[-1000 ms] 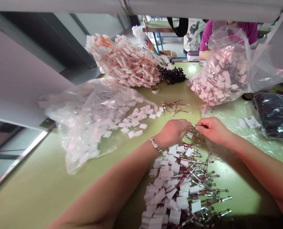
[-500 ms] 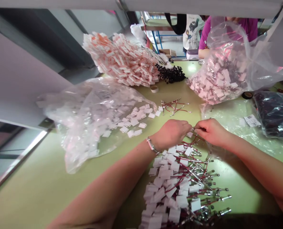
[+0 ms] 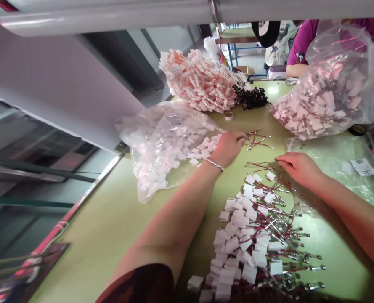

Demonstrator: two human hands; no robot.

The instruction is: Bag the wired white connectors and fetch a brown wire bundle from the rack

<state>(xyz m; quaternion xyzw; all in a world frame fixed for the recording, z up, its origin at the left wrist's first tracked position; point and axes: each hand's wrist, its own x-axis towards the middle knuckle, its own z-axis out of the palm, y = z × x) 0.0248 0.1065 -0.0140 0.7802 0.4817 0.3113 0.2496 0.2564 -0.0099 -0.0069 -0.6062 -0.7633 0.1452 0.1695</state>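
Note:
My right hand (image 3: 300, 166) pinches the end of a short red wire (image 3: 262, 163) with metal terminals, which points left above the green table. My left hand (image 3: 231, 145) is at the loose red wires (image 3: 258, 141), its fingertips together at their left end; whether a wire is between them is hidden. Under its wrist lie loose white connector pieces (image 3: 207, 147). Below both hands spreads a large heap of white connector housings (image 3: 232, 244) on red wires, with glass-tube fuses (image 3: 314, 256) at the right ends.
A clear bag of white pieces (image 3: 164, 147) lies left. Behind stand a bundle of pink-white parts (image 3: 202, 84), black-tipped wires (image 3: 251, 97) and a tape roll (image 3: 229, 115). A full clear bag (image 3: 319, 97) stands right, near black tape (image 3: 357, 129). A person in purple (image 3: 303, 42) sits opposite.
My hands were together over the top of the heap; now they are apart. The left hand has moved to the loose red wires, while a red wire sticks out from my right fingers. The view has shifted left.

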